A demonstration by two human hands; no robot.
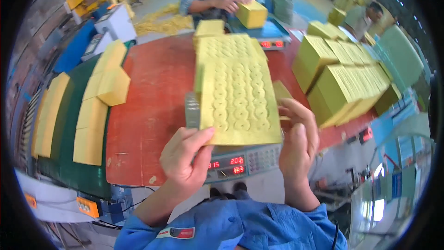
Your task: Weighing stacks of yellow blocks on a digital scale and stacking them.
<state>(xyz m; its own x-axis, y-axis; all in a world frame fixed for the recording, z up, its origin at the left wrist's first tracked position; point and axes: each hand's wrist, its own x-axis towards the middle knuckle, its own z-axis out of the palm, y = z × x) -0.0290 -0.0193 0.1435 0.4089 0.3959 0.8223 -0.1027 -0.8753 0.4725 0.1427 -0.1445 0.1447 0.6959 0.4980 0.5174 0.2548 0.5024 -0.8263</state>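
My left hand (187,157) pinches the near left corner of a yellow paper sheet (238,134) between thumb and fingers. Rows of round, scalloped patterns are pressed into the sheet. It lies tilted above a digital scale (263,157) with red lit figures and a keypad, hiding most of the weighing plate. Beside the sheet's right edge is my right hand (298,143), its fingers curved and apart, holding nothing that I can see. Behind the sheet stands more patterned yellow paper (226,46), partly covered by it.
Thick yellow paper stacks (347,92) fill the red table's (148,88) right side. Further stacks (90,129) line a green belt (64,157) at left. Across the table a person's hands (231,3) touch a yellow block (252,15) on a second scale (273,32). Another person bends at far right.
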